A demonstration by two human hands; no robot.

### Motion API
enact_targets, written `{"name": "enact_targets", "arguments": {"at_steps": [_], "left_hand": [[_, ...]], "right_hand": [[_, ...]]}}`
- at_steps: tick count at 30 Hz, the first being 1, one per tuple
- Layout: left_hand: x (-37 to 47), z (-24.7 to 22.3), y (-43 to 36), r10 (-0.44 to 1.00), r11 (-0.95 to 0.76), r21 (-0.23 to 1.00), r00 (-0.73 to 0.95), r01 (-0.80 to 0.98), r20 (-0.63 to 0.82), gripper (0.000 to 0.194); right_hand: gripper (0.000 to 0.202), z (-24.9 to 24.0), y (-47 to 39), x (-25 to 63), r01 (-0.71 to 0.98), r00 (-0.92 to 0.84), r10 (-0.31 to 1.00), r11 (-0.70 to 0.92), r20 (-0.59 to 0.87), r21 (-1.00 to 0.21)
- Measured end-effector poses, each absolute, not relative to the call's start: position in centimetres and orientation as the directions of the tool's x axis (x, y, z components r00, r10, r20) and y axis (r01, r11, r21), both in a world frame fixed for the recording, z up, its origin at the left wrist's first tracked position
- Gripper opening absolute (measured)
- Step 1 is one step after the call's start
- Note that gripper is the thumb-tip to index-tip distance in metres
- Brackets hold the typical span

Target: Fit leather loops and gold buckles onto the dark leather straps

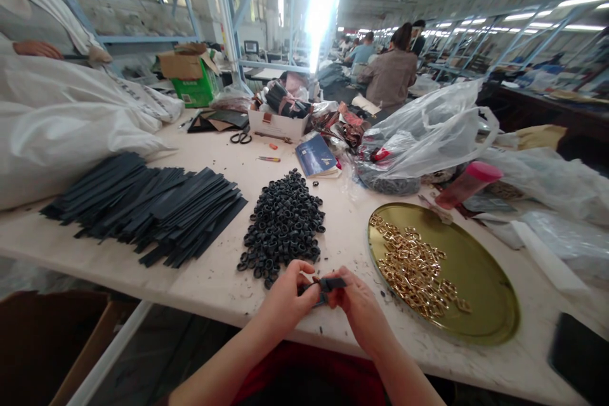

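Near the table's front edge my left hand and my right hand meet, both closed on a dark strip that is bent between them. Part of the strip is hidden by the fingers. Just beyond my left hand lies a heap of small black loops. Flat black strips are piled on the left side of the table. To the right of my right hand, gold metal buckles lie spread on a round gold tray.
A blue booklet, scissors and a white box are farther back. Plastic bags and a pink container stand at right. A white sack covers the left. A dark flat object lies front right.
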State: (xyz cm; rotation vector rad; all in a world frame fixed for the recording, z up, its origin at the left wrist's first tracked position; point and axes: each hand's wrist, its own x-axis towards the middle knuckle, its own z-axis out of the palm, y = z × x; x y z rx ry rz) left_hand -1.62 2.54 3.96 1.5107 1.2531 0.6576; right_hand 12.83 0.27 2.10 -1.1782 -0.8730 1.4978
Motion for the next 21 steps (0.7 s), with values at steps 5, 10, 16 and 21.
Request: {"name": "enact_targets", "arguments": {"at_steps": [5,10,16,21], "left_hand": [[-2.1,4.5,2.3,0.946,0.0,0.831,0.27,0.557,-0.181,0.019],[-2.3,4.7,1.9,0.939,-0.039,0.786,0.293,0.617,-0.183,0.019],[-2.6,5.0,1.6,0.913,0.0,0.866,0.353,0.501,-0.204,0.018],[-2.6,5.6,1.5,0.827,0.241,0.928,0.44,0.284,-0.35,0.019]], "right_hand": [[0.035,2.5,-0.1,12.8,-0.423,-0.29,0.871,-0.488,-0.396,-0.764],[0.034,2.3,-0.7,12.9,-0.434,-0.446,0.783,-0.612,-0.433,-0.661],[0.029,2.2,-1.1,12.9,-0.394,-0.32,0.894,-0.428,-0.315,-0.814],[0.03,1.5,-0.8,13.0,-0.185,0.004,0.969,-0.242,-0.247,-0.952]]}}
